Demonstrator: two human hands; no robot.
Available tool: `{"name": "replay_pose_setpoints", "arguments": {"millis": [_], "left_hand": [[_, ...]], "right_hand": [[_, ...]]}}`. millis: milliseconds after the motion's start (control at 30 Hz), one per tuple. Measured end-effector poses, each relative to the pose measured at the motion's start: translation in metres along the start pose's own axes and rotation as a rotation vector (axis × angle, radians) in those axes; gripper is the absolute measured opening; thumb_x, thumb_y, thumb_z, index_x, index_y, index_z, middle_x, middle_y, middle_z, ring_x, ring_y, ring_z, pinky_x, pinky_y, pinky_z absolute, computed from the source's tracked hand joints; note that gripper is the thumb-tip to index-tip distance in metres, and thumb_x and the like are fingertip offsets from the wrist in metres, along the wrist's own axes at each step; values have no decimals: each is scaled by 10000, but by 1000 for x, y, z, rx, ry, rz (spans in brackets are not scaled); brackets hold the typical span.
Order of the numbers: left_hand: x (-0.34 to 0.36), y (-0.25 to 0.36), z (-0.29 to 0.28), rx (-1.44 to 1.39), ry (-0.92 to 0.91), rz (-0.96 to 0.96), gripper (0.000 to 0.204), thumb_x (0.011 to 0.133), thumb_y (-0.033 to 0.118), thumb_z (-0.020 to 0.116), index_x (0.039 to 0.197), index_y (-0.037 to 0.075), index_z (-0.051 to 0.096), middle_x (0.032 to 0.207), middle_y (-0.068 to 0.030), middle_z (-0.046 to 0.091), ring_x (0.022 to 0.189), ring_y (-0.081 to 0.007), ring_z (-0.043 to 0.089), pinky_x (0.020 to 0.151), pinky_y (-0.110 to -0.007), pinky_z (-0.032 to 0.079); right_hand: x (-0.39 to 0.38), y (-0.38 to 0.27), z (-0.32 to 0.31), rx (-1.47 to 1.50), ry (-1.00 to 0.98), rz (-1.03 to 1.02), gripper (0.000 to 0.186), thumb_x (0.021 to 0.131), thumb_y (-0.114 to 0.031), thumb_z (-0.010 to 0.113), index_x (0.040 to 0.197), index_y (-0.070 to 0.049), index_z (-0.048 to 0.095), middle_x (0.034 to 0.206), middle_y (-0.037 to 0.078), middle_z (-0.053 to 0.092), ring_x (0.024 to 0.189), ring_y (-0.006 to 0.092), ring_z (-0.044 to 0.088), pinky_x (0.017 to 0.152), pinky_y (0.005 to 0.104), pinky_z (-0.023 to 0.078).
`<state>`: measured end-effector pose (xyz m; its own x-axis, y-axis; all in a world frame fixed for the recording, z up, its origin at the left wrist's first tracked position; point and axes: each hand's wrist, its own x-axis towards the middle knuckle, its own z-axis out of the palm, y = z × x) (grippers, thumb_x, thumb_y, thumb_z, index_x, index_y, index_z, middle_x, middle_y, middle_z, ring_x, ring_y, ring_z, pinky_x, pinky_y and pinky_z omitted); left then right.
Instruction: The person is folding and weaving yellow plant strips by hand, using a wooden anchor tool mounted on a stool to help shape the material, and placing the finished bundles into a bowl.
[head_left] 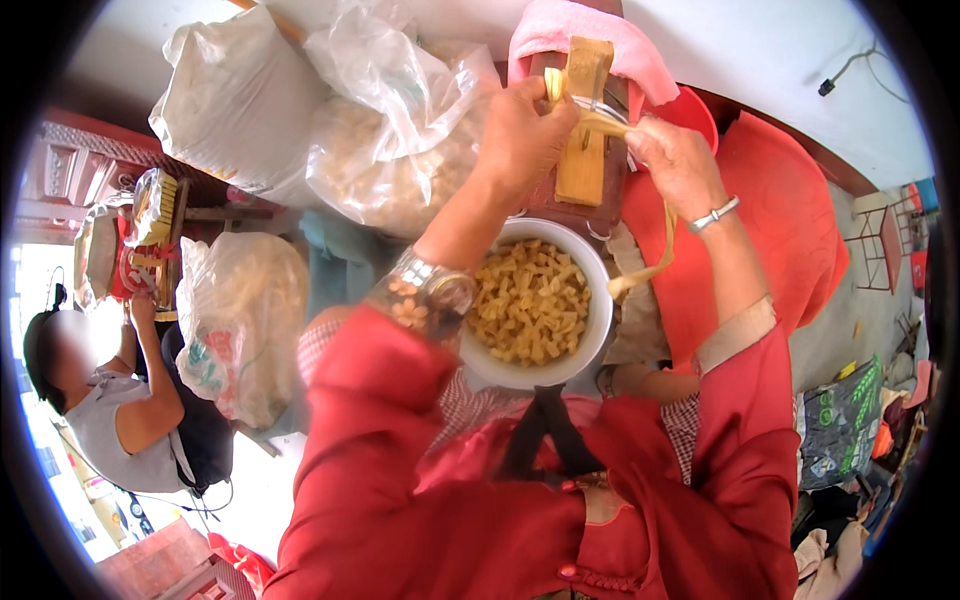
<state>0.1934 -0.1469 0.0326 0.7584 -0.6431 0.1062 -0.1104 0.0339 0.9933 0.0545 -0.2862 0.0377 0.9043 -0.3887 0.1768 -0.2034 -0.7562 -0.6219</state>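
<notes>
While the left hand (520, 135) pinches a yellow strip (665, 245) against the wooden block (585, 120), the right hand (672, 160) pinches it taut above the white bowl (598, 320), catching cut pieces.

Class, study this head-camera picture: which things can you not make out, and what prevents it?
Head view only:
- Wooden block: its lower front is hidden by the left hand.
- White bowl: near rim covered by the red sleeve.
- Yellow strip: top end lost inside the right hand.
- Clear bags: contents blurred by plastic.
</notes>
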Motion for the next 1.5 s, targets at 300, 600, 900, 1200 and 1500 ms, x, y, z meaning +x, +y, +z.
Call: {"name": "replay_pose_setpoints", "arguments": {"millis": [300, 600, 900, 1200, 1500], "left_hand": [[-94, -6, -50, 238, 6, -247, 242, 854, 195, 647, 907, -38, 603, 699, -37, 606, 495, -52, 495, 424, -207, 417], [-221, -103, -32, 56, -265, -459, 348, 911, 209, 533, 1161, -30, 500, 885, -153, 611, 766, -216, 601, 643, -332, 497], [-224, -47, -20, -915, -359, -1210, 292, 958, 301, 488, 986, 16, 548, 649, -5, 487, 432, -56, 320, 401, -192, 320], [-256, 15, -35, -352, -377, -744, 201, 941, 78, 463, 1081, -17, 571, 937, -14, 596, 824, -84, 542, 710, -231, 457], [-251, 46, -34, 698, -149, 367, 83, 789, -24, 608, 854, 23, 589, 779, -89, 582, 612, -222, 539, 585, -288, 448]], "right_hand": [[-100, -10, 23, 444, -48, 146, 320, 950, -295, 503, 834, -6, 575, 610, 14, 458, 558, 79, 420, 508, 245, 346], [-155, -103, 74, 515, -197, -419, 165, 829, -200, 643, 871, -48, 594, 730, 100, 572, 668, 292, 579, 579, 369, 456], [-192, -128, 77, 717, -622, -415, 229, 901, -238, 542, 828, -23, 576, 770, 112, 562, 724, 280, 556, 648, 368, 435], [-194, -113, 77, 673, 210, -97, 75, 854, -26, 577, 909, 24, 572, 789, 135, 544, 701, 306, 544, 616, 353, 442], [-181, -126, 52, 632, -132, 180, 259, 884, -207, 486, 712, -23, 547, 637, 177, 507, 618, 361, 515, 561, 415, 402]]}}
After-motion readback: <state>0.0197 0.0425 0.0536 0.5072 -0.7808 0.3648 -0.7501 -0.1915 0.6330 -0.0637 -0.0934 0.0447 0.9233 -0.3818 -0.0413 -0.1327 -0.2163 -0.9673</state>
